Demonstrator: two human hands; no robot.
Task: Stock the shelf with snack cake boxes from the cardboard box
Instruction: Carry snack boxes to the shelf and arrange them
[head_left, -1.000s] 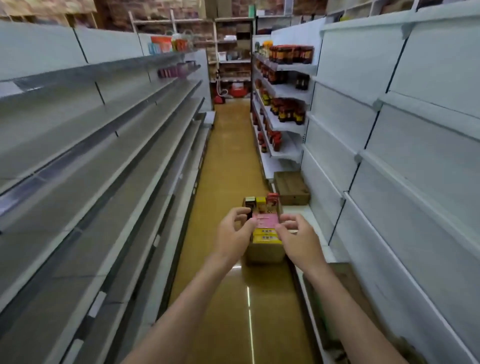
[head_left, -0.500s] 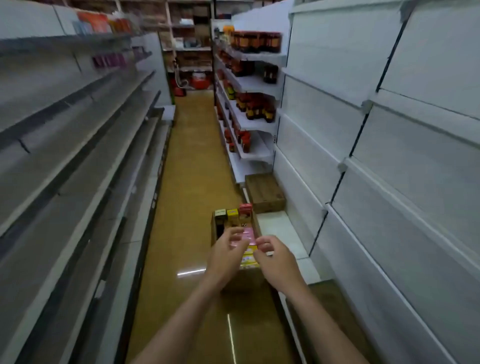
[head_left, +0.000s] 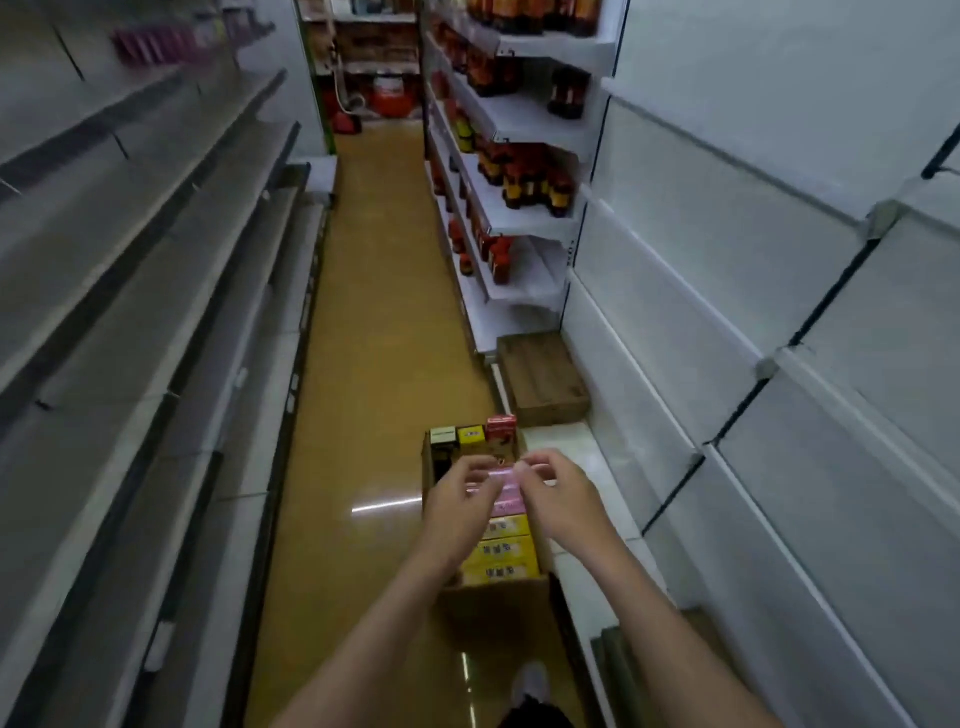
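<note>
Snack cake box: a pink box (head_left: 497, 484) lifted just above the cardboard box, long axis running left to right between the hands.
Left hand: left hand (head_left: 464, 501) curled on the pink box's left end, fingers bent around it.
Right hand: right hand (head_left: 558, 493) pinching the right end, thumb and fingertips closed on it.
Cardboard box: open cardboard box (head_left: 493, 587) on the yellow floor (head_left: 374, 364), against the front edge of the white bottom shelf (head_left: 582, 457) on the right.
Contents: yellow boxes (head_left: 501, 553) in a row along the carton's near-right side; black, yellow and red boxes (head_left: 472, 434) upright at its far end.
Writing: labels blurred, unreadable.
Beyond: a brown carton (head_left: 540, 379) on the bottom shelf; bottles (head_left: 535, 184) further down.
</note>
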